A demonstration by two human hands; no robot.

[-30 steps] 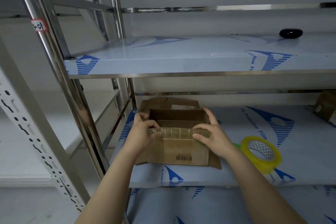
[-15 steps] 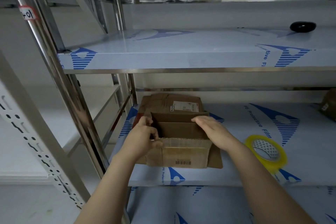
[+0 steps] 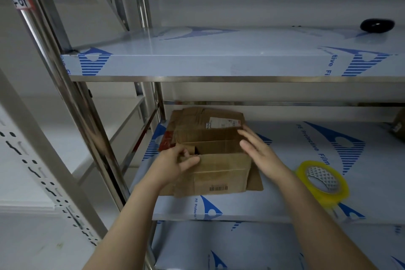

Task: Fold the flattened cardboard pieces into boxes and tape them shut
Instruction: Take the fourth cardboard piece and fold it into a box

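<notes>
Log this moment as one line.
stage: folding flaps | left hand: grips box corner | right hand: open | tape roll: on shelf, untouched

A single wide-angle camera sat on the person's head and faced forward and down into a steel rack. It stood close. The upper shelf (image 3: pixel 219 66) crossed the middle of the frame, seen slightly from above, and the middle shelf (image 3: pixel 252 212) filled the lower half. Both arms ran up from the bottom edge to the left hand (image 3: pixel 173 164) and right hand (image 3: pixel 260 153) near the centre, at the cardboard box (image 3: pixel 219 173). A rack upright (image 3: pixel 55 72) slanted across the left side.
</notes>
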